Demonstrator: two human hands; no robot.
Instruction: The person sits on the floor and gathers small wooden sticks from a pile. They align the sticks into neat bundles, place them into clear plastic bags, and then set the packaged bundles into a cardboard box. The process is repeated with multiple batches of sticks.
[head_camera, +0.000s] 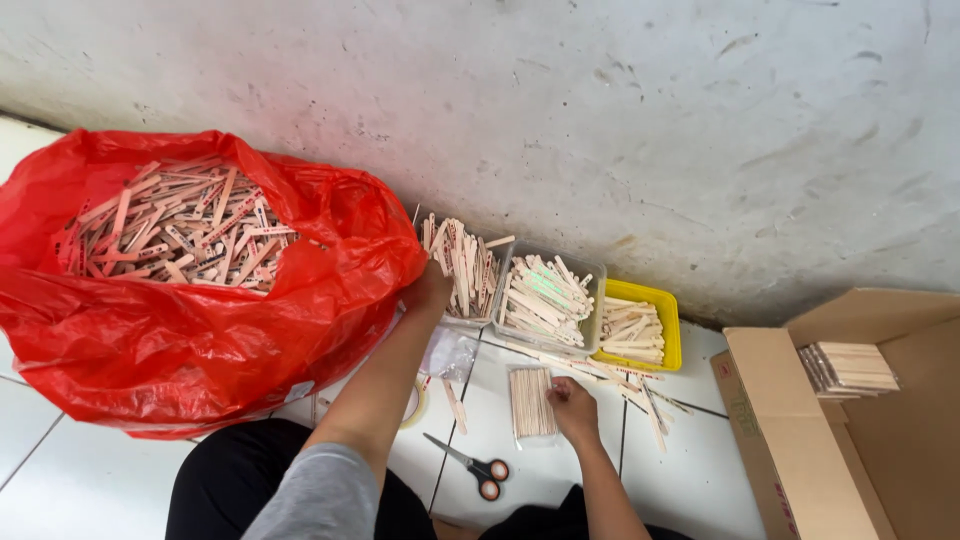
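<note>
Nearest the person, a pair of scissors (478, 466) with red handles lies on the white tiled floor (90, 480), just in front of the knees and within easy reach of either arm. Beside it, a roll of tape (417, 402) peeks out from behind the left forearm.

The right hand (574, 404) rests with curled fingers against the edge of a small clear packet of sticks (531, 402), which lies flat on the floor with its sticks side by side; the hand seems to steady or square the packet rather than lift it. Loose sticks (640, 392) are scattered just to the right of it, so open floor there is scarce.

The left hand (430, 287) reaches further, to the near rim of a clear tub (462, 262) full of upright sticks; its fingers are hidden, so whether it grips a stick cannot be told. A second clear tub (548, 298) and a yellow tray (634, 326) stand in a row along the foot of the grey wall (600, 110), each with its own batch, probably kept apart by kind.

On the left, a big red bag (200, 320) holds a heap of sticks and presses against the left arm, crowding that side. On the right, an open cardboard box (840, 430) holds a neat stack of bundles (848, 368), well apart from the hands.
</note>
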